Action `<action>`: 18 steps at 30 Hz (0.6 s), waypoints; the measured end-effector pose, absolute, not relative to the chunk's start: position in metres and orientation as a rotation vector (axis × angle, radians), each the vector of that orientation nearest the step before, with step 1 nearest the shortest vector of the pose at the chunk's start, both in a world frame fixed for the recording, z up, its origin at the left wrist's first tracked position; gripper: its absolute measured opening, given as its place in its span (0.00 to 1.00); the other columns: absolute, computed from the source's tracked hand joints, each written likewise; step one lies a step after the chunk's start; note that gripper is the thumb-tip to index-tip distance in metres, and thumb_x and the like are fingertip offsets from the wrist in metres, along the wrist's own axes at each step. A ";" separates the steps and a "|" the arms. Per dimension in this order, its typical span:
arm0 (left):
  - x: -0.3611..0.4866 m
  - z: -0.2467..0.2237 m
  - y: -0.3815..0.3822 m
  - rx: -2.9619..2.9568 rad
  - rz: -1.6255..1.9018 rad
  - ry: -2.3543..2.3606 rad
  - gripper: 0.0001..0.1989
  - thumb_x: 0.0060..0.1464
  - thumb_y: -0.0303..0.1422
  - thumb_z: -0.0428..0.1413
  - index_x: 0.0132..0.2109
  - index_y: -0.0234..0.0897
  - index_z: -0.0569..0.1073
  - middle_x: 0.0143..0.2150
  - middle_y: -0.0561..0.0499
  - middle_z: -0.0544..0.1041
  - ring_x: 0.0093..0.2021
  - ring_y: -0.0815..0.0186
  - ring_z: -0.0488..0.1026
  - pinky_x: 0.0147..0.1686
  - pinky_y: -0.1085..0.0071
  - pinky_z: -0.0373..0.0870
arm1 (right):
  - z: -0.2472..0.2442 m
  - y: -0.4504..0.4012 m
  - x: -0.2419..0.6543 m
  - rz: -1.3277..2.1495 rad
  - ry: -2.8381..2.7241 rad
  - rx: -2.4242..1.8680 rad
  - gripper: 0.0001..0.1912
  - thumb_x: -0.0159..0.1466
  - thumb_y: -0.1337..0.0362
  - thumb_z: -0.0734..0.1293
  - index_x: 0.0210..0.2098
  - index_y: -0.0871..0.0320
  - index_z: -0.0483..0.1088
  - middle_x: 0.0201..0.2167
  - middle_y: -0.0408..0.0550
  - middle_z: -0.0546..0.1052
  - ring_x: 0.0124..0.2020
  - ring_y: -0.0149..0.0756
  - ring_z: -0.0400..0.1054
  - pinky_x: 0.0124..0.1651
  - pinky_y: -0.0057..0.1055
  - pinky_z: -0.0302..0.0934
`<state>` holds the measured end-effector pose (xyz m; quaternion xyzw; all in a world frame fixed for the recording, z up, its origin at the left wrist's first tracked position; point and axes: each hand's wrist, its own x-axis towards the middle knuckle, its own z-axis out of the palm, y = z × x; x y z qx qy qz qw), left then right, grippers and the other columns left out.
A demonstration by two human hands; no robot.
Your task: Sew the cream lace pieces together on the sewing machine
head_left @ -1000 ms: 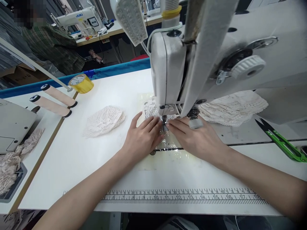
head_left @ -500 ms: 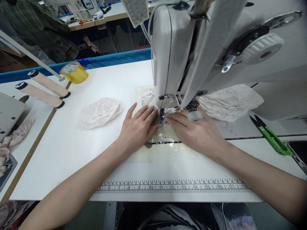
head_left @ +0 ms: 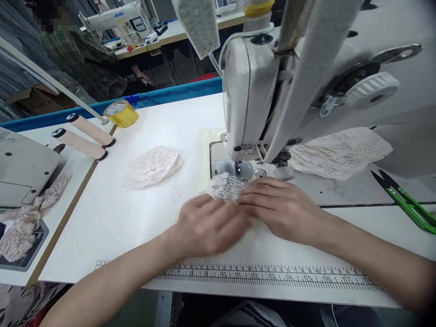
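A small piece of white lace (head_left: 225,185) lies just in front of the sewing machine's needle area (head_left: 239,169), pulled clear of the presser foot. My left hand (head_left: 214,225), smeared by motion, is curled at its near edge; the fingertips are hidden. My right hand (head_left: 282,206) has its fingers pressed together on the lace's right side, close to my left hand. Behind the lace, the metal needle plate (head_left: 220,168) is exposed. Another lace piece (head_left: 155,165) rests on the white table at left, and a stack of lace pieces (head_left: 340,152) lies behind the machine head on the right.
Green thread snips (head_left: 407,202) lie at right. A roll of yellow tape (head_left: 121,113) and two thread spools (head_left: 83,143) stand or lie at left. A printed ruler (head_left: 255,274) runs along the table's front edge. A person (head_left: 81,63) sits beyond the blue cloth edge.
The lace has come out from under the presser foot toward me. Both hands have drawn nearer, and my left hand has curled from lying flat. The view has shifted a little.
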<state>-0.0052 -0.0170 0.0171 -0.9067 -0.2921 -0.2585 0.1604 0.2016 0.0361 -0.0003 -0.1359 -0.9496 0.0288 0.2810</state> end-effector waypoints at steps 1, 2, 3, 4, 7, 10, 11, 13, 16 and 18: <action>-0.007 0.017 -0.014 -2.548 -0.679 -1.038 0.06 0.59 0.33 0.56 0.35 0.35 0.73 0.30 0.53 0.77 0.26 0.70 0.70 0.22 0.71 0.61 | 0.001 0.037 0.203 0.081 -2.532 -0.365 0.13 0.65 0.76 0.61 0.34 0.58 0.75 0.36 0.42 0.81 0.42 0.34 0.73 0.53 0.36 0.65; -0.009 0.015 -0.010 -2.511 -0.604 -1.216 0.05 0.59 0.33 0.55 0.36 0.35 0.72 0.30 0.53 0.76 0.25 0.70 0.70 0.21 0.72 0.60 | 0.002 0.038 0.204 0.083 -2.531 -0.361 0.14 0.65 0.77 0.61 0.31 0.57 0.74 0.34 0.41 0.80 0.38 0.32 0.72 0.51 0.35 0.65; -0.010 0.013 -0.006 -2.482 -0.537 -1.341 0.06 0.59 0.33 0.55 0.37 0.35 0.72 0.31 0.53 0.76 0.25 0.70 0.70 0.20 0.72 0.58 | 0.003 0.038 0.205 0.088 -2.540 -0.356 0.15 0.64 0.78 0.60 0.28 0.57 0.73 0.31 0.41 0.80 0.36 0.31 0.72 0.50 0.34 0.65; -0.010 0.010 -0.002 -2.465 -0.487 -1.408 0.07 0.60 0.34 0.54 0.38 0.35 0.72 0.31 0.53 0.76 0.23 0.70 0.69 0.19 0.72 0.56 | 0.004 0.039 0.206 0.094 -2.553 -0.354 0.16 0.64 0.79 0.60 0.27 0.56 0.72 0.30 0.40 0.79 0.34 0.30 0.71 0.49 0.33 0.65; -0.009 0.003 0.008 -2.447 -0.441 -1.462 0.08 0.62 0.35 0.52 0.40 0.35 0.72 0.29 0.54 0.75 0.19 0.72 0.65 0.17 0.72 0.52 | 0.004 0.040 0.206 0.109 -2.583 -0.352 0.17 0.64 0.79 0.58 0.26 0.56 0.70 0.27 0.39 0.77 0.32 0.29 0.69 0.46 0.32 0.65; -0.007 0.000 0.010 -2.453 -0.448 -1.492 0.09 0.64 0.31 0.49 0.36 0.35 0.71 0.27 0.54 0.74 0.17 0.73 0.61 0.16 0.73 0.49 | 0.003 0.040 0.205 0.090 -2.606 -0.362 0.17 0.64 0.79 0.57 0.26 0.56 0.69 0.25 0.40 0.75 0.30 0.29 0.68 0.44 0.31 0.63; -0.007 0.001 0.010 -2.469 -0.471 -1.517 0.09 0.64 0.30 0.49 0.36 0.35 0.71 0.28 0.54 0.74 0.18 0.73 0.62 0.17 0.73 0.50 | 0.004 0.040 0.205 0.077 -2.612 -0.370 0.17 0.64 0.79 0.56 0.26 0.56 0.69 0.25 0.40 0.75 0.30 0.29 0.67 0.43 0.31 0.63; -0.008 0.007 0.008 -2.529 -0.582 -1.621 0.07 0.63 0.29 0.49 0.37 0.36 0.71 0.32 0.52 0.76 0.21 0.73 0.66 0.18 0.74 0.54 | 0.006 0.039 0.206 0.048 -2.615 -0.392 0.17 0.63 0.78 0.56 0.25 0.56 0.67 0.23 0.40 0.73 0.28 0.30 0.65 0.39 0.32 0.61; -0.012 0.018 0.004 -2.668 -0.902 -1.983 0.04 0.62 0.29 0.51 0.39 0.39 0.70 0.29 0.56 0.75 0.22 0.73 0.69 0.22 0.76 0.63 | 0.009 0.036 0.207 0.020 -2.574 -0.444 0.13 0.61 0.74 0.58 0.22 0.56 0.65 0.19 0.40 0.68 0.24 0.31 0.62 0.31 0.31 0.55; -0.013 0.025 0.001 -2.753 -1.117 -2.259 0.03 0.62 0.31 0.52 0.38 0.40 0.70 0.21 0.59 0.72 0.18 0.73 0.69 0.21 0.76 0.66 | 0.010 0.034 0.206 -0.011 -2.517 -0.507 0.11 0.62 0.69 0.60 0.22 0.57 0.64 0.19 0.41 0.67 0.23 0.31 0.61 0.26 0.31 0.52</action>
